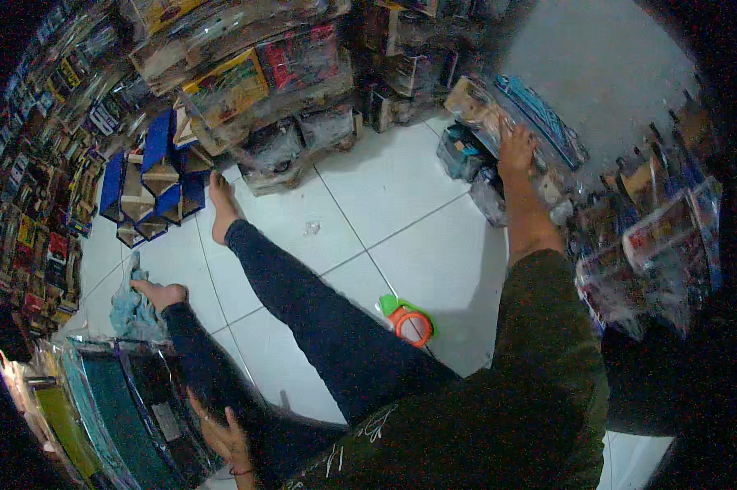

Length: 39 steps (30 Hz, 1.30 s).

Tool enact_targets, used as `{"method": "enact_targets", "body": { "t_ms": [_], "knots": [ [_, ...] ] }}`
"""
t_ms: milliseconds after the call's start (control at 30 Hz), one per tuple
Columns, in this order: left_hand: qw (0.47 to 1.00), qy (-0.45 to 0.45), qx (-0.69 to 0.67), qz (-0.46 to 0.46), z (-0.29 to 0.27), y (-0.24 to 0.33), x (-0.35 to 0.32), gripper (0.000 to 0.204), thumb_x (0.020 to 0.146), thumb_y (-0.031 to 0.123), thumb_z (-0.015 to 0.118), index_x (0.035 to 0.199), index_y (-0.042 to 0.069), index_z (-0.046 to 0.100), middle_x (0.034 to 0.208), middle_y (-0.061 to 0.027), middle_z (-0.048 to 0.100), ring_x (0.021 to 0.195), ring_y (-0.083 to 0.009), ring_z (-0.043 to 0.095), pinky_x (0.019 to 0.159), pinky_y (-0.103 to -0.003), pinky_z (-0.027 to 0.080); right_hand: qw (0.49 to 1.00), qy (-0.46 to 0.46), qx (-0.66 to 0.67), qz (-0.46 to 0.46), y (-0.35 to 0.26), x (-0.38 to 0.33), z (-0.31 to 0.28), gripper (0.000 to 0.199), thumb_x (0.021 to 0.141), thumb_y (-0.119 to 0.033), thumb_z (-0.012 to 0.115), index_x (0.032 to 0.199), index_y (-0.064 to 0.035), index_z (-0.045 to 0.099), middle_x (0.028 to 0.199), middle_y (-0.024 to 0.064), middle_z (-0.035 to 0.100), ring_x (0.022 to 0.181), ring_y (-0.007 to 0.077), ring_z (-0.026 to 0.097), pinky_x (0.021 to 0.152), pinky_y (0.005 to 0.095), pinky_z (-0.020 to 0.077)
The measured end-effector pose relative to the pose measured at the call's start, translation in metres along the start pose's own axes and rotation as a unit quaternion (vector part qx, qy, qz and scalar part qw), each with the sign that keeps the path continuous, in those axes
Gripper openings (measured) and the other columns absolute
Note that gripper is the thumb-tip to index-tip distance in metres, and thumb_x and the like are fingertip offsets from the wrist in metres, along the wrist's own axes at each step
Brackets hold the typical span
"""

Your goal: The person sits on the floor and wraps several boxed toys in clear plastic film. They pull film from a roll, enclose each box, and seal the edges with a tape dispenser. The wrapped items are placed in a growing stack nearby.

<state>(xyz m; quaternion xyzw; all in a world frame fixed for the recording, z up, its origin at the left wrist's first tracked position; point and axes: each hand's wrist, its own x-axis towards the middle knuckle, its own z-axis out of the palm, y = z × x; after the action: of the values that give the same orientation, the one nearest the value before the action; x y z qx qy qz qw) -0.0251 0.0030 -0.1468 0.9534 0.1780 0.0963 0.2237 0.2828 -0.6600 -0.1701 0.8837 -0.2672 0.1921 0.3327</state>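
Observation:
At the upper right, my right hand (pixel 517 153) reaches out and rests on a brown, plastic-wrapped bundle (pixel 476 106), fingers stretched across it. Leaning behind that bundle is a long blue-and-black patterned pack (pixel 540 118). Dark wrapped packages (pixel 462 155) sit just below. My left hand (pixel 221 437) is low at the left, beside my leg, with its fingers apart and nothing seen in it. Next to it stands a row of dark and teal box files or binders (pixel 111 392), partly in plastic. Whether the left fingers touch them is unclear.
My outstretched legs cross the white tiled floor (pixel 401 204). Orange-handled scissors with a green part (pixel 409 322) lie by my thigh. Blue open-ended box files (pixel 160 175) are stacked near my feet, beside a light-blue plastic bag (pixel 135 310). Packed shelves (pixel 262 73) stand beyond.

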Motion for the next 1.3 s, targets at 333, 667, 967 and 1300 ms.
{"method": "enact_targets", "body": {
  "t_ms": [333,667,967,1300],
  "knots": [
    [0.995,-0.037,0.076,0.05,0.012,0.028,0.018,0.076,0.082,0.032,0.058,0.139,-0.004,0.024,0.146,-0.0226,0.023,0.133,-0.0365,0.028,0.109,-0.042,0.022,0.999,0.009,0.021,-0.04,-0.025,0.007,0.063,0.076,0.082,-0.014,0.054,0.147,-0.0218,0.014,0.148,0.012,0.021,0.13,0.0348,0.03,0.097,0.0579,0.0317],
    [0.978,0.146,0.042,0.142,0.002,-0.016,-0.017,0.089,0.072,0.037,0.069,0.141,0.004,0.024,0.136,-0.0174,0.04,0.119,-0.0382,0.041,0.101,-0.047,0.031,0.736,0.287,0.592,-0.16,-0.107,-0.079,-0.146,0.064,0.084,-0.021,0.063,0.136,-0.0025,0.033,0.141,0.018,0.034,0.131,0.0315,0.03,0.106,0.0459,0.0286],
    [0.885,0.458,0.077,0.044,-0.07,-0.126,-0.155,0.078,0.07,0.017,0.07,0.137,0.006,0.031,0.133,-0.0196,0.038,0.121,-0.039,0.038,0.102,-0.05,0.03,0.259,0.084,0.584,-0.765,-0.189,-0.351,-0.489,0.046,0.071,-0.015,0.07,0.114,-0.0084,0.058,0.115,0.0104,0.057,0.106,0.0283,0.054,0.088,0.0391,0.0408],
    [0.813,0.454,0.363,0.031,-0.233,-0.232,-0.123,0.057,0.072,0.014,0.066,0.126,0.024,0.05,0.136,-0.0105,0.038,0.125,-0.0267,0.036,0.101,-0.042,0.027,0.052,-0.026,0.617,-0.785,-0.164,-0.472,-0.61,0.03,0.077,-0.016,0.067,0.105,-0.0061,0.061,0.107,0.0122,0.058,0.101,0.0296,0.056,0.086,0.037,0.0452]
  ]
}}
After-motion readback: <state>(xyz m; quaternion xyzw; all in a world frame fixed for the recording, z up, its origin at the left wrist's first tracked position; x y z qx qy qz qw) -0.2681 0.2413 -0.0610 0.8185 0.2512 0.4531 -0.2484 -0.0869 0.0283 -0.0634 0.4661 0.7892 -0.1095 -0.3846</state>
